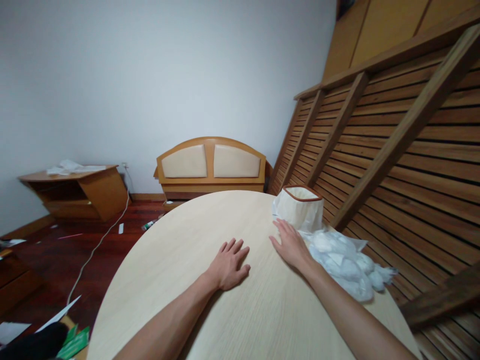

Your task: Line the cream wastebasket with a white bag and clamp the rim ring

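Beyond the fingers (288, 232) of the left hand (229, 266) and right hand (293, 246), a pale wall (187, 75) is seen. To their right, a large slatted wooden frame (390, 156) is leaned at a slant. Beneath them, a pale, round-edged worktop (262, 300) is spread out. On the far side of the worktop, straight past the fingers, a wooden headboard (210, 161) with two cream insets is placed against the wall. Well to their left, a low wooden cabinet (99, 195) is topped with white sheets (75, 167). Just right of the right hand's fingers, translucent plastic bags (347, 265) are heaped on the worktop. Just past those fingers, a brown-rimmed bin (298, 214) with a whitish lining is stood upright; whether it is touched cannot be told. The left hand is laid palm down, fingers and thumb fanned apart. The right is held palm down, its fingers close together, its thumb spread away.
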Tool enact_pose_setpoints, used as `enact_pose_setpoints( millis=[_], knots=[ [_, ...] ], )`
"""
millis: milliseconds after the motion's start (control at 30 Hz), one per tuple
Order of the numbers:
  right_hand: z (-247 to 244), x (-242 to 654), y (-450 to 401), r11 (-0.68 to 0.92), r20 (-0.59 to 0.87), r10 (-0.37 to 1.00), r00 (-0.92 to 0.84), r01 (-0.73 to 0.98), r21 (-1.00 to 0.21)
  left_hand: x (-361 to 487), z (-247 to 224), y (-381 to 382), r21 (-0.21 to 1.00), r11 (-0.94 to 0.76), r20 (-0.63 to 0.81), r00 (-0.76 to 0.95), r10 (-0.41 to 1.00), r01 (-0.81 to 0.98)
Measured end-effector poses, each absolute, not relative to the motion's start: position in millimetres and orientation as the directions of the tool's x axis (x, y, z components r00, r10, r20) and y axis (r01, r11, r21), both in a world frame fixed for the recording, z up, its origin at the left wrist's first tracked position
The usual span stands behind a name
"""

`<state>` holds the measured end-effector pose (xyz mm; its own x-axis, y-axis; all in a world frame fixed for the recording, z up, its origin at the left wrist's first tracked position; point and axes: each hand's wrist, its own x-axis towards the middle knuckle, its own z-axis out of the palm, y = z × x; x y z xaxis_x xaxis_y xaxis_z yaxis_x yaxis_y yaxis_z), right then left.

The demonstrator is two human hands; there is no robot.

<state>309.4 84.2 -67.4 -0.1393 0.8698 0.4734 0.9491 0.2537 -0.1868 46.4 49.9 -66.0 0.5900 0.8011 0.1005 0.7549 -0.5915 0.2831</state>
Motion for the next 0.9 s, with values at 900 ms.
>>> enact_pose_setpoints(
  millis=[900],
  knots=[
    [-30.7,232.4,16.2,0.629,0.691,0.717,-0.087,0.506,-0.590,32.1,-76.3,53.4,0.255,-0.539,0.711,0.222,0.667,0.803]
  ],
)
